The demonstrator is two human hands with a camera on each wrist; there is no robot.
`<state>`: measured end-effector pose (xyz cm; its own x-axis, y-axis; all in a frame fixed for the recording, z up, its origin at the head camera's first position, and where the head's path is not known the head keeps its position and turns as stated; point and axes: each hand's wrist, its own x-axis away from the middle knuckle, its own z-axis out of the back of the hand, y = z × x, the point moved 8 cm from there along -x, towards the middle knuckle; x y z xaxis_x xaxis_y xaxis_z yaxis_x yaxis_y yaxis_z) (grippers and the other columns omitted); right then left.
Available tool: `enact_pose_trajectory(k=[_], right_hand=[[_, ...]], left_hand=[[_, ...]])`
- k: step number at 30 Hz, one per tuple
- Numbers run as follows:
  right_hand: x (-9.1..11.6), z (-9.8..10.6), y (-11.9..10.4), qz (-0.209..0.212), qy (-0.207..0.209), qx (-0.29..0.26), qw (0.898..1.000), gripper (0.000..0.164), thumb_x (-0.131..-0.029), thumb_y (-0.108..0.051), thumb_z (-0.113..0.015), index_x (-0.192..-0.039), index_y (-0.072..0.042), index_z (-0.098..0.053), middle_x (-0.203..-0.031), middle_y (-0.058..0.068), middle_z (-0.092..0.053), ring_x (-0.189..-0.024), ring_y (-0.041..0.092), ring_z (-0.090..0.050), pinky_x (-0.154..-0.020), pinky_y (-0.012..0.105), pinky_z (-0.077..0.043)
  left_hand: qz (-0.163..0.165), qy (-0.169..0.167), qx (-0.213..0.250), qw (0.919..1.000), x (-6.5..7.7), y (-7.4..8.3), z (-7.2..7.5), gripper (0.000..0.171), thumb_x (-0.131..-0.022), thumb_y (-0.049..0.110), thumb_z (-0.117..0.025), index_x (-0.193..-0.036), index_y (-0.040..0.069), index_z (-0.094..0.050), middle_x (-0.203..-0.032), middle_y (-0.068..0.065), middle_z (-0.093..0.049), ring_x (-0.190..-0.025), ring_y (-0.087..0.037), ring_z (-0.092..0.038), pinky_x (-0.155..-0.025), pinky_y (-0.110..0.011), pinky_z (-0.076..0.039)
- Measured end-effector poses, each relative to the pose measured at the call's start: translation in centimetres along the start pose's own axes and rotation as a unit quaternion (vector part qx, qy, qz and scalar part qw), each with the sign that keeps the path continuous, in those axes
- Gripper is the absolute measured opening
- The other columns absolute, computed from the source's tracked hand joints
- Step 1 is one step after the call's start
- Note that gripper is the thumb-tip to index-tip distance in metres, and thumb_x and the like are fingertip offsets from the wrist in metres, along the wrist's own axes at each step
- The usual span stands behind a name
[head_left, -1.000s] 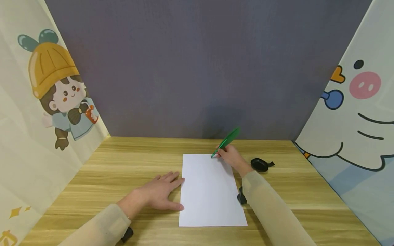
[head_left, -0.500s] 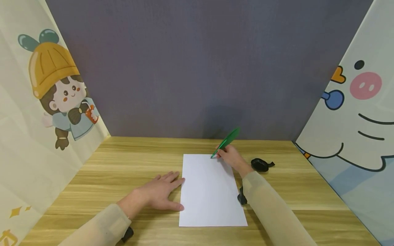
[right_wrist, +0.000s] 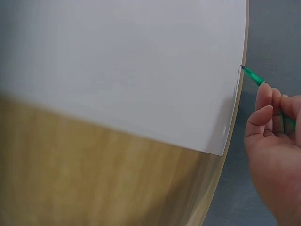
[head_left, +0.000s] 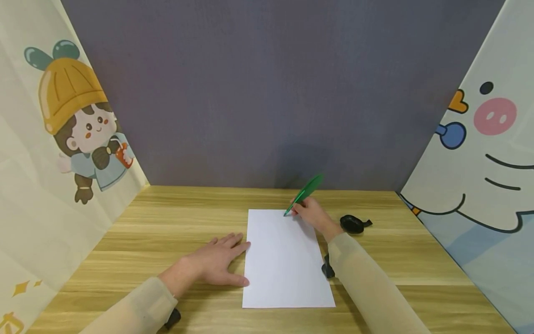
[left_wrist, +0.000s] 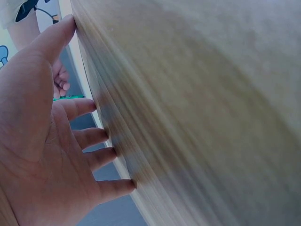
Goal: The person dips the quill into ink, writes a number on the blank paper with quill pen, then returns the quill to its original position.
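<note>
Right hand (head_left: 315,216) pinches the pen (head_left: 309,188) near the far edge of the paper (head_left: 285,264); left hand (head_left: 217,263), fingers spread, touches its left edge. Writing seems in hand; next calls for steady strokes.

The left hand (head_left: 216,263) lies spread palm-down while the right hand (head_left: 314,215) curls in a pinch.

Paper (head_left: 281,262) is lying on the table (head_left: 417,260). My left hand (head_left: 219,262) is resting left of it, touching its left edge. My right hand (head_left: 314,214) is holding the pen (head_left: 308,190), tip sitting by the middle of the paper's far edge. Loose item (head_left: 352,223) is sitting right of that hand; panel (head_left: 258,93) is standing behind the table.
</note>
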<state>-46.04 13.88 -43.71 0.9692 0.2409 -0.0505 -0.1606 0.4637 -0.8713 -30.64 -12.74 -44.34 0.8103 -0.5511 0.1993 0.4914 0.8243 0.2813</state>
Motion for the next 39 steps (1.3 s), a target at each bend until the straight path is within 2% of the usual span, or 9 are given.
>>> enact_pose_trajectory(k=[6,13,20,29,39], right_hand=[[0.0,-0.3,-0.2,0.002,-0.005,0.002,1.000,0.035,-0.118,-0.015,-0.050,-0.142,0.006,-0.066,-0.116,0.020,-0.076,-0.104,0.026,-0.068,-0.084,0.030,-0.050],[0.0,-0.7,-0.7,0.022,-0.012,0.015,1.000,0.033,-0.117,-0.012,-0.050,-0.138,0.007,-0.066,-0.114,0.022,-0.076,-0.106,0.029,-0.072,-0.087,0.031,-0.054],[0.1,-1.0,-0.8,0.008,-0.018,0.014,1.000,0.035,-0.117,-0.013,-0.050,-0.143,0.006,-0.064,-0.114,0.020,-0.077,-0.104,0.024,-0.070,-0.082,0.030,-0.050],[0.3,-1.4,-1.4,0.040,-0.024,0.026,0.999,0.032,-0.116,-0.009,-0.051,-0.139,0.008,-0.065,-0.111,0.021,-0.077,-0.100,0.026,-0.072,-0.080,0.030,-0.051],[0.1,-2.1,-1.4,0.026,-0.029,0.010,0.999,0.032,-0.115,-0.009,-0.055,-0.138,0.008,-0.067,-0.106,0.016,-0.078,-0.094,0.020,-0.068,-0.077,0.029,-0.049]], left_hand=[[-0.003,0.000,-0.003,1.0000,0.1,0.0,0.0,0.106,-0.092,0.081,-0.067,-0.173,0.020,-0.036,-0.183,-0.016,-0.024,-0.170,-0.040,-0.024,-0.133,-0.070,-0.028],[-0.006,0.000,-0.003,1.0000,0.1,0.0,0.1,0.106,-0.092,0.081,-0.067,-0.173,0.019,-0.036,-0.183,-0.017,-0.024,-0.170,-0.041,-0.024,-0.132,-0.071,-0.028],[-0.002,-0.004,0.000,1.0000,0.0,0.0,0.0,0.107,-0.093,0.081,-0.067,-0.174,0.020,-0.035,-0.183,-0.016,-0.023,-0.170,-0.040,-0.023,-0.133,-0.070,-0.027],[-0.001,-0.006,0.006,1.0000,0.0,0.0,0.0,0.106,-0.092,0.081,-0.068,-0.174,0.022,-0.035,-0.184,-0.014,-0.023,-0.171,-0.039,-0.022,-0.134,-0.070,-0.026],[-0.004,-0.001,0.005,1.0000,0.0,0.1,0.1,0.106,-0.093,0.081,-0.068,-0.173,0.020,-0.036,-0.183,-0.016,-0.024,-0.170,-0.041,-0.023,-0.133,-0.071,-0.026]])
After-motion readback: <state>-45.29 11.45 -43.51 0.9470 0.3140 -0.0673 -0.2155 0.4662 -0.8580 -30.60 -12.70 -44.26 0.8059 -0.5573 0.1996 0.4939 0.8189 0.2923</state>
